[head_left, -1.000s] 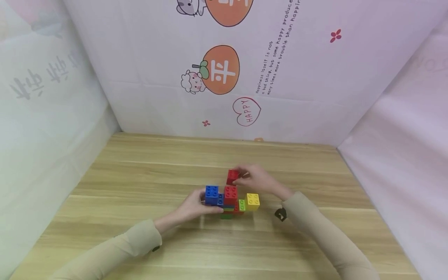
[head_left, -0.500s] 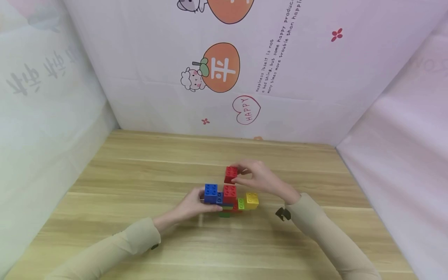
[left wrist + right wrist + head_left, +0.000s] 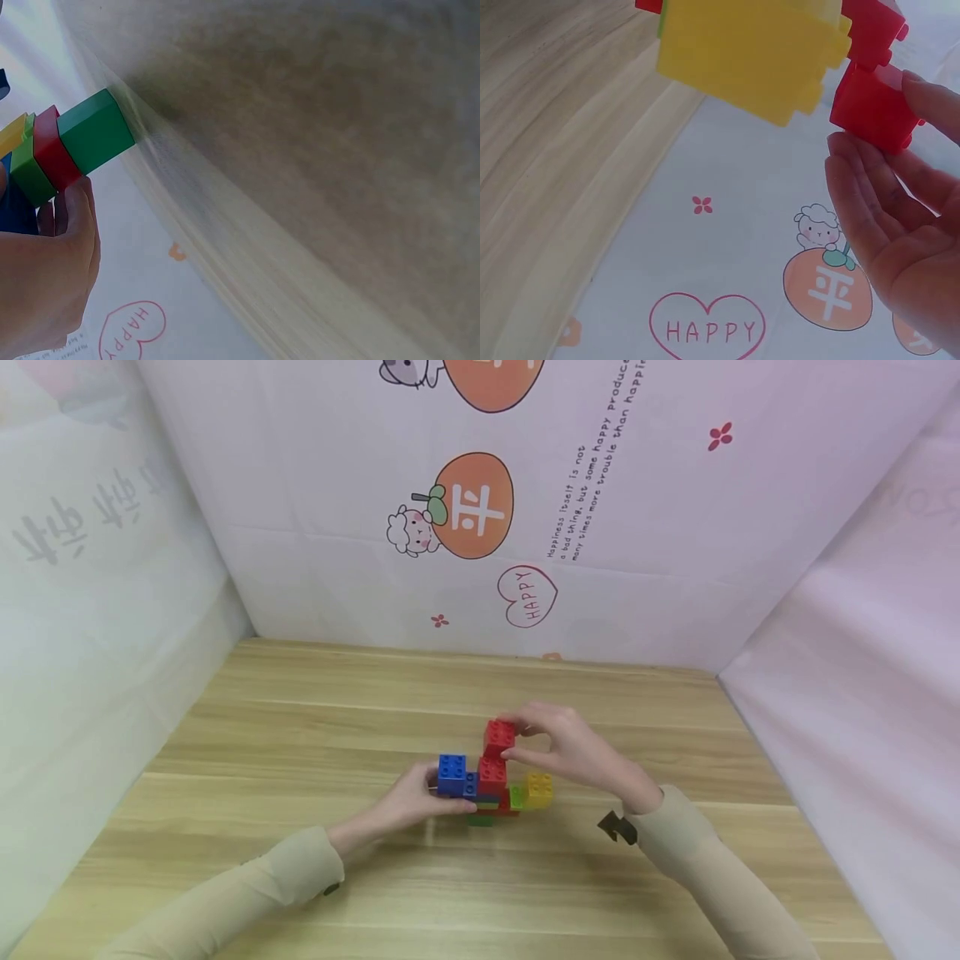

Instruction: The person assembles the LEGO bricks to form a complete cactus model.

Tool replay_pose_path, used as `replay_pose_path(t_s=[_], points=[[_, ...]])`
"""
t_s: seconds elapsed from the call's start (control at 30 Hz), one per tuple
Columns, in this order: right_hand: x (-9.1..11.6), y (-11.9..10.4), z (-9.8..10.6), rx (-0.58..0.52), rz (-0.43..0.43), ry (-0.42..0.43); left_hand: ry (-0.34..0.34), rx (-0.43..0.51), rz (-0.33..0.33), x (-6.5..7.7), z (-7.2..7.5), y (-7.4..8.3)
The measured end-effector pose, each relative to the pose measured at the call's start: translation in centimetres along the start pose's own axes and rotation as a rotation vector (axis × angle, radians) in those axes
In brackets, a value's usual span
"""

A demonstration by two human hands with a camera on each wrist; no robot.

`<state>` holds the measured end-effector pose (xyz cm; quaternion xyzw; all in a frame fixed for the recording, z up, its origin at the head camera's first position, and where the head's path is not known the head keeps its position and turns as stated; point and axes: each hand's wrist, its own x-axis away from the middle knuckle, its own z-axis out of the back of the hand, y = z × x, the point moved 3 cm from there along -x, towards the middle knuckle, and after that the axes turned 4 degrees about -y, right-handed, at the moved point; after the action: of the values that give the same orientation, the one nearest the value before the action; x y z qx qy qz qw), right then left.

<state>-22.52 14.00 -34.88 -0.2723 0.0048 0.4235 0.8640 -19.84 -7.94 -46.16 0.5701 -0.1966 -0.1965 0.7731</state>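
Note:
My left hand [image 3: 408, 795] grips the left side of a built stack of toy bricks. A blue brick [image 3: 452, 775] stands on its left end and a yellow brick [image 3: 539, 789] on its right end. Between them rises a red brick [image 3: 492, 777]. My right hand [image 3: 573, 747] pinches another red brick [image 3: 499, 737], which overlaps the far edge of the first one in the head view. In the left wrist view a green brick [image 3: 97, 131] forms the bottom of the stack, with fingers against the red layer [image 3: 55, 150] beside it.
The stack is over a wood-grain table [image 3: 360, 893]. A white printed cloth [image 3: 637, 568] hangs behind, and more cloth [image 3: 97, 610] closes in both sides. Dark straps [image 3: 617, 828] hang from the sleeve cuffs.
The right hand's red brick has come slightly nearer and down toward the stack's red brick. My right forearm has shifted a little right. The left hand keeps its grip.

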Motion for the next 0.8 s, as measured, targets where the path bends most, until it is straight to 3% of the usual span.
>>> replay_pose_path(t_s=[0.37,0.8], points=[[0.52,-0.56,0.63,0.024,-0.022,0.025,-0.004,-0.004,-0.016,-0.11,-0.02,-0.08],[0.89,-0.87,0.75,0.028,0.015,0.039,-0.001,0.002,-0.014,-0.01,-0.2,0.09]])
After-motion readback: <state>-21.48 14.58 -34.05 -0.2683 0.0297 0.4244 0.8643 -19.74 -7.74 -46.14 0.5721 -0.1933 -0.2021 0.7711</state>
